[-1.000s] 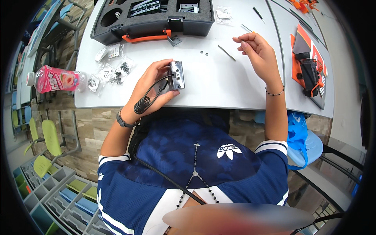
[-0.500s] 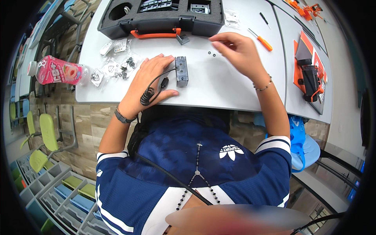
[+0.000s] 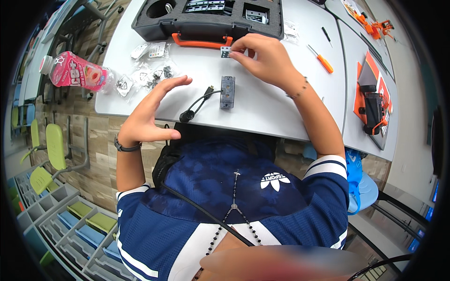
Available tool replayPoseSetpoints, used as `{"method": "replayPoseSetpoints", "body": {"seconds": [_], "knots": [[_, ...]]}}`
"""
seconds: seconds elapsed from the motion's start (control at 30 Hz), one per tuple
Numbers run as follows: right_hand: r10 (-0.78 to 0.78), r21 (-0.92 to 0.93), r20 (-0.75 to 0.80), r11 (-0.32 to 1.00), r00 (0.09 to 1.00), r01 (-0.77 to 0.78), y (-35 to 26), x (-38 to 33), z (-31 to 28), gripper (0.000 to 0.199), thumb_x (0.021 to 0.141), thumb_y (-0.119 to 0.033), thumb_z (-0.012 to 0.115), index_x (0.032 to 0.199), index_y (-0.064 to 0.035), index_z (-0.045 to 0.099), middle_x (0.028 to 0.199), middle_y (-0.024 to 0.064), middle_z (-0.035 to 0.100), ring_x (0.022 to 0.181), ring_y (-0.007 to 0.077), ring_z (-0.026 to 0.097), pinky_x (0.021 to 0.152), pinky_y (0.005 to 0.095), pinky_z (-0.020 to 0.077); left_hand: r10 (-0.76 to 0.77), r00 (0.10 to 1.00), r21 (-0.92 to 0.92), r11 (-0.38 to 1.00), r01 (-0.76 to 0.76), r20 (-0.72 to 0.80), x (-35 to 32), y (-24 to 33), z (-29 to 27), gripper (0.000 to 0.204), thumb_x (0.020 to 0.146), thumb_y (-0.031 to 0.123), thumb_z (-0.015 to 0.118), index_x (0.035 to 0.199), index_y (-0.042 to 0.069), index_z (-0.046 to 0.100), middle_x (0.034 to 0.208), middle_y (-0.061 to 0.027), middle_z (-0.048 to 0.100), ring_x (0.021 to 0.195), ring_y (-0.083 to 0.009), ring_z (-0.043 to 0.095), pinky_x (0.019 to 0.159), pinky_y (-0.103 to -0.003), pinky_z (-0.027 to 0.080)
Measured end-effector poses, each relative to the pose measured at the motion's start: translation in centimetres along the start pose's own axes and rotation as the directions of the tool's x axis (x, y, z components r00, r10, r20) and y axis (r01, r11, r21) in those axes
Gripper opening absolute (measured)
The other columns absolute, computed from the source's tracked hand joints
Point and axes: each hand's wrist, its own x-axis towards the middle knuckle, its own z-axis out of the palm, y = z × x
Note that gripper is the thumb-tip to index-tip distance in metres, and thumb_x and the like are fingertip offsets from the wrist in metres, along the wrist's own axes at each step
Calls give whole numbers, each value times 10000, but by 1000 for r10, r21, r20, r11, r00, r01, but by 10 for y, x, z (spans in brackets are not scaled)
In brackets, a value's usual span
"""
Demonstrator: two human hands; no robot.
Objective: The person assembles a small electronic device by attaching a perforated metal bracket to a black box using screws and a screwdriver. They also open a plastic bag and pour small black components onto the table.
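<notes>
My right hand (image 3: 271, 60) pinches a small grey bracket with holes (image 3: 225, 52) between thumb and fingertips, just in front of the case handle. Below it on the white table stands a grey, boxy servo motor (image 3: 228, 93), apart from both hands. A black coiled cable (image 3: 186, 115) runs from its left side, with a plug (image 3: 209, 90) lying beside it. My left hand (image 3: 146, 117) is open and empty, thumb and fingers spread wide, left of the cable over the table's front edge.
An open black case (image 3: 161, 33) with foam and an orange handle (image 3: 201, 43) sits at the back. Small parts bags (image 3: 140, 77) and a pink bottle (image 3: 77, 72) lie left. An orange screwdriver (image 3: 323, 62), a black screwdriver (image 3: 326, 35) and a small wheeled model (image 3: 372, 107) are right.
My right hand has moved left and taken hold of the bracket. My left hand has drawn back leftward from the servo, and the cable that lay over it now rests on the table.
</notes>
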Motion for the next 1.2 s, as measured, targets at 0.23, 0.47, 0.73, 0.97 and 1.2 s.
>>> {"method": "replayPoseSetpoints", "body": {"seconds": [0.23, 0.47, 0.73, 0.97, 1.2], "knots": [[-461, 181, -63, 867, 885, 465, -44, -13, -54, 171, 661, -52, 751, 814, -80, 679, 814, 38, 652, 708, 186, 604, 593, 271, 480, -94, 995, -288, 954, 79, -38, 49, 50, 14, 652, 786, 284, 636, 1294, -59, 414, 1213, -153, 517, 1155, -215, 483, 1002, -351, 340], [-316, 239, -129, 910, 940, 339, -60, -15, -85, 292, 665, -23, 732, 951, -56, 682, 873, 89, 655, 722, 165, 617, 611, 254, 495, -19, 998, -541, 839, 52, 65, 93, 56, 12, 394, 777, 89, 673, 1136, -25, 558, 1111, -90, 589, 1030, -142, 551, 911, -285, 424], [-192, 179, -174, 958, 966, 223, -41, -5, -91, 180, 809, -81, 660, 983, -54, 698, 817, 68, 662, 722, 130, 614, 614, 238, 475, 26, 1000, -470, 882, -29, -12, 116, 33, 19, 389, 757, 23, 706, 1118, -14, 567, 1095, -88, 601, 1038, -147, 559, 936, -296, 429], [-111, 261, -65, 957, 992, 124, -36, -2, -65, 143, 765, -134, 710, 899, -86, 728, 773, 52, 639, 674, 124, 592, 575, 232, 458, 23, 998, -559, 827, -56, -65, 110, 14, 32, 350, 766, 47, 716, 1083, -21, 585, 982, -67, 635, 910, -116, 613, 840, -247, 490], [-24, 279, -18, 960, 1000, 29, -33, -1, -64, 144, 753, -190, 730, 858, -91, 735, 766, 47, 637, 650, 118, 591, 554, 220, 444, -45, 998, -607, 794, 15, -34, 110, 16, 33, 328, 779, 73, 714, 1068, -11, 584, 957, -51, 632, 888, -104, 612, 823, -233, 490]]}}
